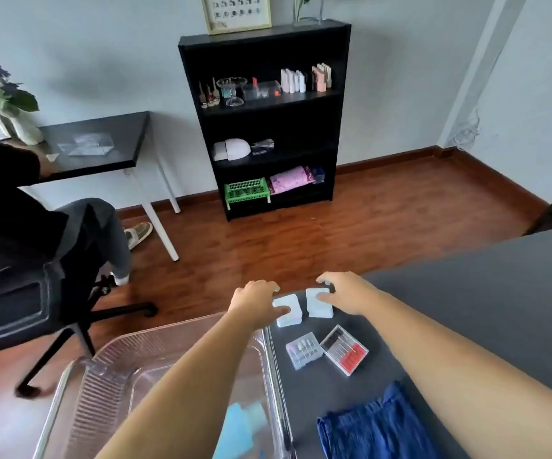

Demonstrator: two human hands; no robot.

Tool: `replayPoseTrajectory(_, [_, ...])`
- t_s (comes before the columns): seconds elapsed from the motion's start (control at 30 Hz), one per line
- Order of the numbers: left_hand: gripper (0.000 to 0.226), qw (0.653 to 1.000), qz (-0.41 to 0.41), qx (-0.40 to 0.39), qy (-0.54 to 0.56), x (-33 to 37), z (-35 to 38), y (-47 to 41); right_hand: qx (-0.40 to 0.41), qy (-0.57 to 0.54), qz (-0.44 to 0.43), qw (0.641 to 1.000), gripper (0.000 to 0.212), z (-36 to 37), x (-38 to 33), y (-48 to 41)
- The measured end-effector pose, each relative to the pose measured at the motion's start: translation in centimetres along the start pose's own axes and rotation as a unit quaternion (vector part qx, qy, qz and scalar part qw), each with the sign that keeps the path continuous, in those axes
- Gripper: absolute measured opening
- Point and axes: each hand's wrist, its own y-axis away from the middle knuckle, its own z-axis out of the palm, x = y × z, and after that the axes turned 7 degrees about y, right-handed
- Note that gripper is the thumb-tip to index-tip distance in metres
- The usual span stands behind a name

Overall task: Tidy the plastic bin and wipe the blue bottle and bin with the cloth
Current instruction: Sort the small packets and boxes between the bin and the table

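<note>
Two small white boxes lie side by side near the far edge of the dark table (466, 293). My left hand (256, 301) grips the left white box (289, 314), thumb on top and fingers over its far edge. My right hand (342, 291) grips the right white box (319, 308) the same way. The clear plastic bin (109, 369) stands at the lower left under my left forearm, with a light blue item (241, 425) inside. A folded blue cloth (377, 425) lies on the table at the bottom. I see no blue bottle.
Two clear cases of small drill bits (304, 349) (345, 349) lie between the boxes and the cloth. A person sits in a black office chair (19, 309) at left beside a black desk (102, 140). A black shelf unit (268, 120) stands against the far wall.
</note>
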Motion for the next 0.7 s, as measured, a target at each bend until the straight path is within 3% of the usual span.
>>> replayPoseTrajectory(0.33, [0.068, 0.998, -0.033, -0.052, -0.031, -0.6, 1.6, -3.0, -0.052, 0.086, -0.006, 0.995, 0.066, 1.6, 2.1, -3.7])
replayPoseTrajectory(0.7, [0.058, 0.989, -0.071, -0.131, 0.001, -1.0, 1.1, -6.2, -0.068, -0.021, 0.007, 0.997, 0.059, 0.4, 2.6, -6.7])
